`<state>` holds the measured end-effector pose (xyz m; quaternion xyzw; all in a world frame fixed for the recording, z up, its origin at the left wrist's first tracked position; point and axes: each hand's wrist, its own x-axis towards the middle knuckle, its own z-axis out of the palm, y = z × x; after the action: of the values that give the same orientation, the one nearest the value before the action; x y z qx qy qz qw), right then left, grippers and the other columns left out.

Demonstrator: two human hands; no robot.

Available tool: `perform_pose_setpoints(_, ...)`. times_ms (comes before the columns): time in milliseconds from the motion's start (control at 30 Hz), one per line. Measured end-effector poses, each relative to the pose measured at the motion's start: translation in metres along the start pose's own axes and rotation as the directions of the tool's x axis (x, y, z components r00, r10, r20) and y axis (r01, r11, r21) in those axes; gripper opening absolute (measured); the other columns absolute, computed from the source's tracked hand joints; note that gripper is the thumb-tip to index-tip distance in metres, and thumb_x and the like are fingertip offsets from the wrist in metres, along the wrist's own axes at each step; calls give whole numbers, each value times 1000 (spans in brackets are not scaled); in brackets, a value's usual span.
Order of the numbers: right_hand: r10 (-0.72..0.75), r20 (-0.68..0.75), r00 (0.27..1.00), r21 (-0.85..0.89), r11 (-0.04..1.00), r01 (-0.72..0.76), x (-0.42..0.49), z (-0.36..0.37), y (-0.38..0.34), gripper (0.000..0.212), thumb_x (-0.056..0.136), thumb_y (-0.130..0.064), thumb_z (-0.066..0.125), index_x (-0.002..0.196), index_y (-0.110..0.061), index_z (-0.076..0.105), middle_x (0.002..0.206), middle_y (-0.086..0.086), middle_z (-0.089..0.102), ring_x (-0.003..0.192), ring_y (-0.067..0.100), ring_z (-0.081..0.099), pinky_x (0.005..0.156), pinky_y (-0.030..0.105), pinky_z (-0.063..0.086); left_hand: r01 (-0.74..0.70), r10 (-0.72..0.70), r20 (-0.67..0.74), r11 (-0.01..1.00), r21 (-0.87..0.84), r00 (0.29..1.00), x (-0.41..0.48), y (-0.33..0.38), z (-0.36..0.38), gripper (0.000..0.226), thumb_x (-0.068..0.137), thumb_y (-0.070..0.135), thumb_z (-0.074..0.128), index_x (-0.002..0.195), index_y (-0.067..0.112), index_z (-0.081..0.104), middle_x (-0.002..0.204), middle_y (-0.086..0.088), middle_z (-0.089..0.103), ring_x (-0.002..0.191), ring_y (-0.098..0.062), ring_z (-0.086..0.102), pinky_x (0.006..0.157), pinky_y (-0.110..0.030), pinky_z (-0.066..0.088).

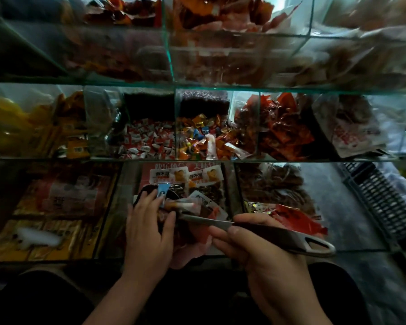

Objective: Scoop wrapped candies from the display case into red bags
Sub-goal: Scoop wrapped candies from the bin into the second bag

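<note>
My right hand [251, 242] grips the handle of a metal scoop [279, 235], which points left and carries wrapped candies [185, 205] at its bowl end. My left hand [148, 221] is curled over the scoop's bowl and the candies, above a red bag [195, 240] whose edge shows beneath the hands. The glass display case [174, 158] rises in front, with red-and-white wrapped candies [148, 141] and mixed coloured candies [202, 137] in its middle-shelf compartments.
Lower compartments hold flat snack packets [63, 198] at left and red packets [291, 214] at right. A black slatted crate [382, 200] stands on the grey floor at far right. Upper shelves hold orange and red packets behind glass dividers.
</note>
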<state>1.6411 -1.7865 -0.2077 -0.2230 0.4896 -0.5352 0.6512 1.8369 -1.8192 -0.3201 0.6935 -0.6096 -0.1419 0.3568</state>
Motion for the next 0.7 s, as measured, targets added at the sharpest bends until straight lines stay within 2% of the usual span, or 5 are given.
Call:
perform_pose_setpoints(200,-89,-38,995,31,995,90,-2,8,-23,29,87,15,61,72,-6,73,83,31,75,82,42,78,61,32,64,-88,86,-40,995,-49,995,31,25,-1,49,103,54,34,139,24,51,155,12,41,148,2,17,125,-25,2)
perform_pose_setpoints(333,-188,-123,974,70,978,197,7,9,-43,31,90,15,56,72,-8,68,74,26,74,77,40,78,59,30,63,-205,218,63,965,-163,974,66,47,3,41,106,50,38,139,29,50,153,14,41,150,-3,22,120,-34,22)
perform_pose_setpoints(533,-322,-142,936,67,940,333,58,8,-67,14,95,2,57,95,-11,62,83,21,78,85,32,80,64,26,62,-277,307,209,948,-160,929,143,77,24,53,106,43,47,154,20,39,162,-1,35,152,-17,22,125,-45,21)
perform_pose_setpoints(633,-501,-102,859,-244,850,466,101,18,-61,8,87,-19,72,94,-24,70,93,5,80,93,20,79,75,32,63,-114,170,276,972,-207,946,161,78,34,66,106,50,45,162,24,20,169,2,18,156,-14,9,126,-38,12)
perform_pose_setpoints(700,-680,96,727,-605,540,585,133,22,-58,10,88,-24,76,89,-31,70,91,-9,75,90,1,73,77,26,59,-29,94,244,965,-259,965,154,73,35,66,104,53,47,161,28,23,168,3,22,154,-15,16,122,-36,18)
